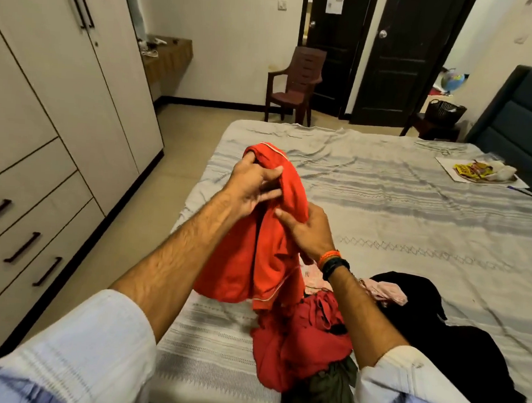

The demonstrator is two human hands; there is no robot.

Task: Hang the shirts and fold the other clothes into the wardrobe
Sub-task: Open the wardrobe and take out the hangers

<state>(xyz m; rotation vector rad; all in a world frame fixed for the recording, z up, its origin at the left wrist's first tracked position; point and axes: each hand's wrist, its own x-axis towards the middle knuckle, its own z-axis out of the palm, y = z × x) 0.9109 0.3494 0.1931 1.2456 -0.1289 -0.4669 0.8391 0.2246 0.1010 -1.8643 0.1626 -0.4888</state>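
I hold an orange-red garment (264, 248) up above the bed (399, 210). My left hand (253, 184) grips its top edge with the fingers spread. My right hand (303, 232) pinches the cloth lower down on its right side. Below it on the bed lies a pile of clothes: a darker red garment (299, 339), a black one (456, 340), a pink one (384, 291) and an olive one (330, 391). The wardrobe (61, 92) stands to the left with its doors and drawers closed.
A strip of floor (151, 202) runs between the wardrobe and the bed. A brown plastic chair (295, 83) stands by dark doors at the back. A tray with packets (481, 172) rests on the bed's far right, near the dark headboard (522, 124).
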